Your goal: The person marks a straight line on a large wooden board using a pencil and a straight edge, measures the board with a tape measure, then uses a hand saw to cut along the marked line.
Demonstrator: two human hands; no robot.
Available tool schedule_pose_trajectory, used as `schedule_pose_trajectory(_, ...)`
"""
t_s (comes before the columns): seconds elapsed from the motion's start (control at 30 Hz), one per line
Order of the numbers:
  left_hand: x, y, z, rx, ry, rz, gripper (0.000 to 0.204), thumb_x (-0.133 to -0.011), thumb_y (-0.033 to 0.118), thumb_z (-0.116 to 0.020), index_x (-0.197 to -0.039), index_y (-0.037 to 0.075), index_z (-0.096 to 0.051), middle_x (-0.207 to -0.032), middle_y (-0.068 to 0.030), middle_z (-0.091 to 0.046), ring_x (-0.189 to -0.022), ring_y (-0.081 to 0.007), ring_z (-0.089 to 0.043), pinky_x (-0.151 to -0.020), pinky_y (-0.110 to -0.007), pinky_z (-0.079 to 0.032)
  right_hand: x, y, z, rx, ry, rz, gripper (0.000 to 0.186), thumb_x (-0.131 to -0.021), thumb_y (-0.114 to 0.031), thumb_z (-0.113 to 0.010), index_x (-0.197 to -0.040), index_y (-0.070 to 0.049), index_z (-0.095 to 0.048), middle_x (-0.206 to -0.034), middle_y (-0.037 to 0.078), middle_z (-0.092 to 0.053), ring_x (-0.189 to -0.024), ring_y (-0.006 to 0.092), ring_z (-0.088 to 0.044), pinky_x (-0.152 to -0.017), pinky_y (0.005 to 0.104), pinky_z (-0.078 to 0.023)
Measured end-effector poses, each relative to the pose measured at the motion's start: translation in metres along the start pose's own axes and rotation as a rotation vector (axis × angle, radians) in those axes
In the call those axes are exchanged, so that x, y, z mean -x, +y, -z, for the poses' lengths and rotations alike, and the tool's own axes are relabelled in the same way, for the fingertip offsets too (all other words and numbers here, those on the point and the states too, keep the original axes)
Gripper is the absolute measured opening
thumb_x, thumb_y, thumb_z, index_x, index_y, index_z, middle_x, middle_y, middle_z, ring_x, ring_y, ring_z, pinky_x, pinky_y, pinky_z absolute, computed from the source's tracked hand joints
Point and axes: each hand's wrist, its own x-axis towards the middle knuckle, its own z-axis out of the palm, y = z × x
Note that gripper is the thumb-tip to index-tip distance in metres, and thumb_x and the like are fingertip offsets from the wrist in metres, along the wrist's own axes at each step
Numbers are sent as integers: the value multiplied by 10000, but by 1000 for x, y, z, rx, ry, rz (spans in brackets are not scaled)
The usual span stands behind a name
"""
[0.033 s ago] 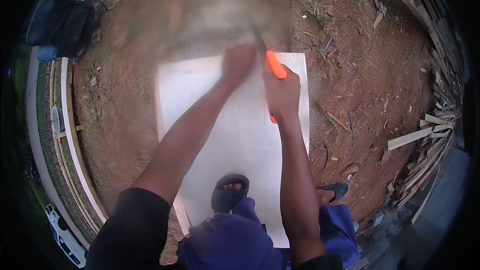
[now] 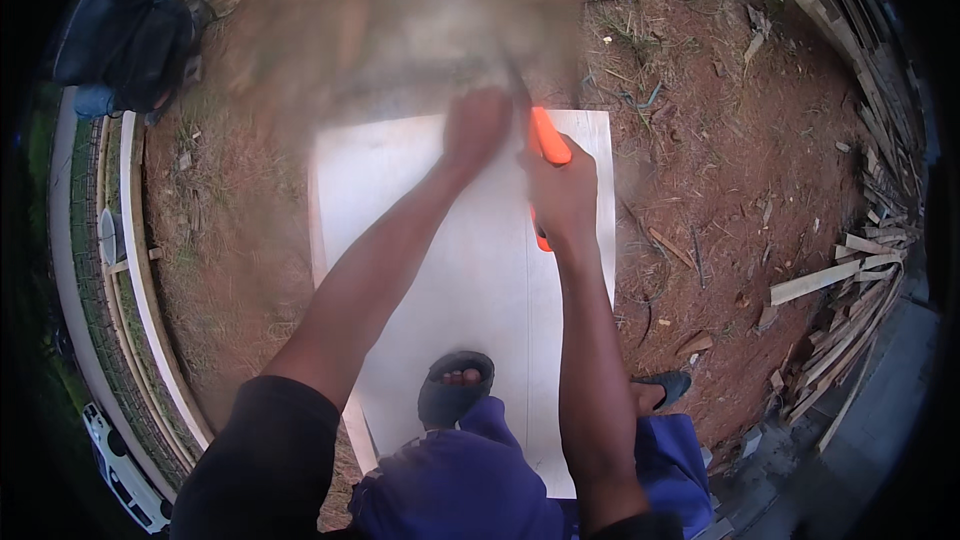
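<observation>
A pale flat board, like plywood, lies lengthwise in front of me, with a thin straight line running along its right part. My right hand is closed around the orange handle of a handsaw. The saw's dark blade points away from me past the board's far edge and fades into a blur. Just left of the blade, my left hand is at the far edge of the board. Its fingers are hidden and smeared. My left foot, in a dark sandal, presses on the near part of the board.
Reddish ground with straw and wood scraps surrounds the board. Several wood offcuts are piled at the right. On the left run a long pale timber and a person in dark clothes. My other sandal stands right of the board.
</observation>
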Motion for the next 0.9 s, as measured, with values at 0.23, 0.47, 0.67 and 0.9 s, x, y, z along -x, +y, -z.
schedule_pose_trajectory(0.23, 82, -2, -22, -94, 226, 16, 441, -1031, 240, -511, -1457, 126, -519, -1549, -131, -450, -1495, -340, -327, -1184, -656, -190, 16, 43, -2, -309, 12, 139, 435, -884, -25, -597, -1312, 45, -628, -809, 54, -617, -669, 118, -556, -661, 288, -476)
schedule_pose_trajectory(0.47, 81, -6, -17, -184, 132, 53, 492, -1044, 271, -491, -1516, 134, -477, -1631, -129, -356, -1545, -352, -236, -1203, -681, -121, 108, 35, 26, -35, 96, -81, 444, -899, 43, -541, -1337, 94, -600, -916, 91, -668, -766, 96, -596, -715, 272, -507)
schedule_pose_trajectory(0.67, 78, -4, -23, -160, 132, 38, 498, -1046, 266, -494, -1527, 142, -468, -1635, -128, -349, -1552, -361, -216, -1202, -684, -109, 220, 10, 74, 215, 24, -234, 561, -795, 97, -529, -1352, 96, -594, -1159, 239, -727, -957, 235, -759, -819, 308, -584)
schedule_pose_trajectory(0.9, 74, 1, -10, -216, 51, 30, 486, -1052, 272, -484, -1520, 140, -477, -1639, -126, -346, -1553, -369, -210, -1193, -696, -117, 7, -7, -8, 180, 2, 46, 504, -861, 4, -576, -1362, 45, -598, -696, 130, -621, -604, 146, -567, -628, 335, -500)
